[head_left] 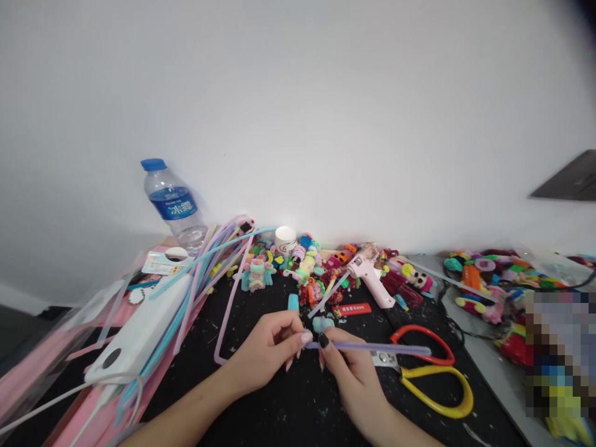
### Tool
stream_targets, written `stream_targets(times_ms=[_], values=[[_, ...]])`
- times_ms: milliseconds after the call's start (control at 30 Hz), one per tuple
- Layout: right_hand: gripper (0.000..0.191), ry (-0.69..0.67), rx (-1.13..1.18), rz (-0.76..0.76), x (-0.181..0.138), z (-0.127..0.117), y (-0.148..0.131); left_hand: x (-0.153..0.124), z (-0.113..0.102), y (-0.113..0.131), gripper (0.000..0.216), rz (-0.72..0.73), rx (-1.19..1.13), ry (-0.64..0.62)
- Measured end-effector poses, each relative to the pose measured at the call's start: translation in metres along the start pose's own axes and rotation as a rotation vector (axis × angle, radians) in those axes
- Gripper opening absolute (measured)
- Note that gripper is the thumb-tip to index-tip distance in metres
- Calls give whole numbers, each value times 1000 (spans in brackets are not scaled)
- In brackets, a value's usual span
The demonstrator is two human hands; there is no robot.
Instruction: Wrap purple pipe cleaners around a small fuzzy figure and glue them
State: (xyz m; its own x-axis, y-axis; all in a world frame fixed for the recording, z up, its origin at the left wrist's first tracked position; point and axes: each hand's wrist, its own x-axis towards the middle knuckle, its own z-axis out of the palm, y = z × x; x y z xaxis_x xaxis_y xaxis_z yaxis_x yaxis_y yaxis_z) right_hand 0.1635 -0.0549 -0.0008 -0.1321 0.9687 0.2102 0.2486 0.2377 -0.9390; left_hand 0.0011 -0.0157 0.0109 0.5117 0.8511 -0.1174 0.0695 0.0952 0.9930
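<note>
While left hand (274, 347) and right hand (351, 367), fingers curled in, both pinch a purple pipe cleaner (377, 347) whose free end reaches over the scissors (459, 397), speckled black mat (279, 419) runs under the scissors, glue gun (370, 276) and fuzzy toys (307, 264) beyond, white wall (326, 124) behind.

The bottle label (174, 203) appears to read "冰露".

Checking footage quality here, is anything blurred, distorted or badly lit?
Head view: soft light on the wall, dark top-right corner; head view, right edge: mosaic blocks hide detail; head view, left: bottle leans, possibly wide-angle distortion; head view, centre: purple stem fairly clear.
</note>
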Motion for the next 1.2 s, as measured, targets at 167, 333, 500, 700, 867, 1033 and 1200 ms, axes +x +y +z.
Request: stream_targets(times_ms=[167, 333, 500, 700, 867, 1033, 1200], values=[[36, -36, -38, -7, 0, 0, -1, 0, -1, 0, 26, 50, 107, 69], [30, -4, -80, -29, 1, 1, 1, 1, -2, -2, 22, 59, 82, 81], [25, 34, -33, -10, 1, 1, 2, 3, -1, -4, 19, 50, -15, 60], [29, 44, -24, -14, 2, -1, 1, 3, 0, -5, 15, 47, -85, 65], [27, 67, -24, -22, 2, -2, -1, 2, -2, -4, 18, 63, -101, 114], [26, 35, 2, -22, 2, -2, -4, 4, -3, -3, 17, 63, -110, 119], [25, 28, 3, -21, 0, -2, -5, 5, -2, -4, 20, -9, -253, 119]])
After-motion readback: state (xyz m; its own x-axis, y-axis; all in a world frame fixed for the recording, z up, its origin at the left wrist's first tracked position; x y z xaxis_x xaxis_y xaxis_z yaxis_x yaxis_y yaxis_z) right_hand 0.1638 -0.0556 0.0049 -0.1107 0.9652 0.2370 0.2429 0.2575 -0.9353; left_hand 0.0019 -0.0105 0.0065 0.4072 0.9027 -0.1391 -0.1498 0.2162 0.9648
